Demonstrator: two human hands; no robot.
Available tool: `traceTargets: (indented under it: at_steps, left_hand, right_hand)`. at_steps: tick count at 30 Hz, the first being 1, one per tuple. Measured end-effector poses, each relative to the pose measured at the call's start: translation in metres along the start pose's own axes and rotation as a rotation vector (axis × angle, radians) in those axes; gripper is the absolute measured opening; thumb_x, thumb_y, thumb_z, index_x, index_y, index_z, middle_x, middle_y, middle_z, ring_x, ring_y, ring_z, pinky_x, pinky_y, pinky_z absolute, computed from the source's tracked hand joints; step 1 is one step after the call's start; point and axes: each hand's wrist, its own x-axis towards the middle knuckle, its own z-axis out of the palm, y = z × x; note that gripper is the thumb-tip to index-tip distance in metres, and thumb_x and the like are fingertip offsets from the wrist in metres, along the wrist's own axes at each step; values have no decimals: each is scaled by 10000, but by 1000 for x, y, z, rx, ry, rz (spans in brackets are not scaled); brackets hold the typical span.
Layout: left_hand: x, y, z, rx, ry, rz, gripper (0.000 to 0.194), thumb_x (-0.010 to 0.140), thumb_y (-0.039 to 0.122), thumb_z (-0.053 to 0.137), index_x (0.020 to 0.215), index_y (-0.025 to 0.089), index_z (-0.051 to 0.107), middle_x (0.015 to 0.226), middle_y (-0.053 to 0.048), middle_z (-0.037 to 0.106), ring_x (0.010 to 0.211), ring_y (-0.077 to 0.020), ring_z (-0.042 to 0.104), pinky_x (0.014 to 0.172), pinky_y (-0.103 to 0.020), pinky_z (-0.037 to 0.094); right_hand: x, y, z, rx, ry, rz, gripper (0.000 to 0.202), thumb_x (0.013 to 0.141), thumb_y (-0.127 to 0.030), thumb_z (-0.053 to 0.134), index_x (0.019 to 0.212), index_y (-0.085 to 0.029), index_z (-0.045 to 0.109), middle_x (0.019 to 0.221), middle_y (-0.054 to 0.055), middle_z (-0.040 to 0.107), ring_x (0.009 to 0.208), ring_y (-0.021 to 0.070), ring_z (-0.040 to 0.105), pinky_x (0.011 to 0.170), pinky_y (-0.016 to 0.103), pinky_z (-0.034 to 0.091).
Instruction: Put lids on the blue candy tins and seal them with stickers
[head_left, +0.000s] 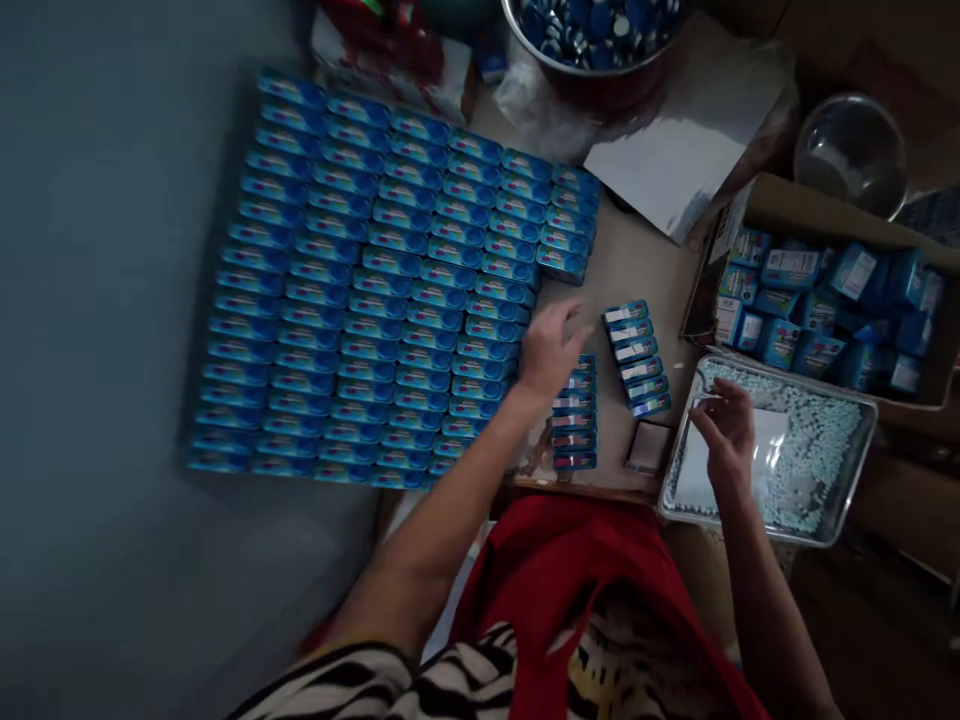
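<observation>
My left hand [553, 345] hovers between the large block of blue tins and a short column of tins, its fingers and thumb apart with nothing visible between them. The block of blue tins [390, 320] is set out in close rows. Below the hand stands the short column of tins [574, 420], partly covered by the hand. A second short column of tins [637, 360] lies to its right, at a slant. My right hand [729, 435] is over a clear tray [829, 530], fingers curled towards the thumb; anything pinched there is too small to name. Small pale pellets [821, 450] fill part of the tray.
An open cardboard box [810, 205] of jumbled blue packs stands behind the tray. A small dark-edged square [649, 447] lies beside the tray. Farther back are a white sheet [675, 170], a metal bowl [600, 68] of blue-and-silver pieces and another bowl [851, 155].
</observation>
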Motion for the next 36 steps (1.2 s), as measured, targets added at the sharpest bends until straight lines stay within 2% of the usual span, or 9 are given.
traceTargets:
  at_steps: [2,4,7,10,13,19,25,32,36]
  left_hand:
    - [-60,1,4,25,131,-134,577,922,288,757,1462,179,583,1400,-171,674,1323,-309,635,1175,-467,482]
    - [-108,0,13,24,140,-259,819,833,367,865,1541,182,496,1509,-214,576,1447,-367,536,1240,-522,414]
    - [-148,-7,29,-115,117,-459,992,756,419,926,1585,218,419,1560,-222,531,1481,-386,507,1241,-538,411]
    - [-157,-25,37,-342,166,-693,948,788,467,891,1565,200,417,1484,-213,607,1379,-336,613,1173,-479,491]
    - [-162,-46,26,-465,167,-815,685,867,558,782,1397,174,584,1347,-179,700,1240,-281,695,1084,-414,551]
    - [-178,-46,-11,-379,244,-710,511,837,562,757,1152,161,715,1140,-133,776,1063,-249,733,1002,-399,578]
    - [-169,-20,-24,-277,306,-558,384,874,493,752,1093,177,743,1091,-104,776,1014,-236,736,969,-389,590]
    - [-217,-37,-14,-325,489,-738,477,796,382,817,1208,196,667,1139,-110,732,1068,-232,715,983,-388,584]
    - [-236,-26,2,-455,520,-748,535,768,442,850,1208,200,664,1134,-114,730,1059,-235,715,973,-392,583]
  right_hand:
    - [-10,-6,-2,-194,27,-174,581,860,-371,828,1391,-327,596,1378,90,587,915,187,665,803,385,572]
    - [-18,-12,1,-394,25,-348,588,873,-344,821,1422,-342,609,1564,132,462,1050,252,681,865,462,596]
    - [-22,-17,9,-517,2,-472,572,923,-318,771,1465,-352,593,1584,142,457,1240,333,644,953,543,612]
    - [-22,-12,20,-534,-7,-485,549,962,-308,720,1488,-345,567,1568,146,492,1340,354,609,1019,575,606]
    - [-24,1,33,-516,-87,-498,510,968,-304,710,1464,-324,589,1616,145,471,1398,350,580,1109,582,564]
    - [-43,16,52,-314,-212,-426,329,951,-249,713,1276,-299,684,1249,95,704,1193,279,668,1038,497,582]
    - [-53,7,33,-57,-282,-186,230,937,-267,711,1167,-274,702,1026,20,706,930,195,658,843,362,546]
    - [-53,7,9,-156,-261,-174,311,891,-309,766,1194,-268,710,1180,54,617,981,197,628,801,358,535]
    - [-44,-5,11,-198,-248,-243,276,892,-311,765,1156,-253,707,1031,27,656,874,182,623,784,359,519]
